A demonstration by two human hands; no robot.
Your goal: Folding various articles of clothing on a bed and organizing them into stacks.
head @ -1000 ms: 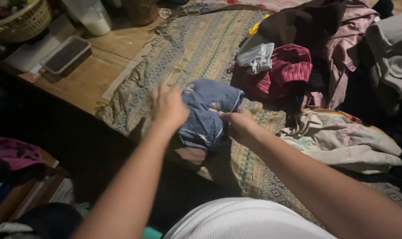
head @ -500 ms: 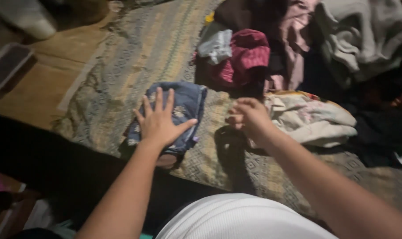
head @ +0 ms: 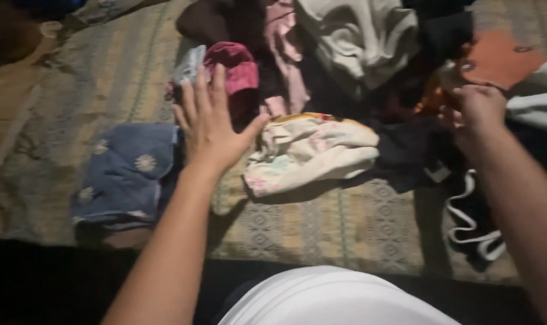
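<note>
My left hand hovers open, fingers spread, between a folded blue garment with small flower marks at its left and a crumpled cream floral garment at its right. It holds nothing. My right hand is far right, fingers curled into the dark clothes of the pile; whether it grips any cloth I cannot tell. A magenta ribbed garment lies just beyond my left hand's fingertips.
All of it lies on a patterned woven mat. A heap of clothes fills the back: a pale grey-green garment, a pink one, an orange-brown piece. A dark garment with white trim lies right. Wooden floor shows left.
My left hand has lifted off the folded blue garment and moved right. My right hand has reached further right into the pile. The view has swung right.
</note>
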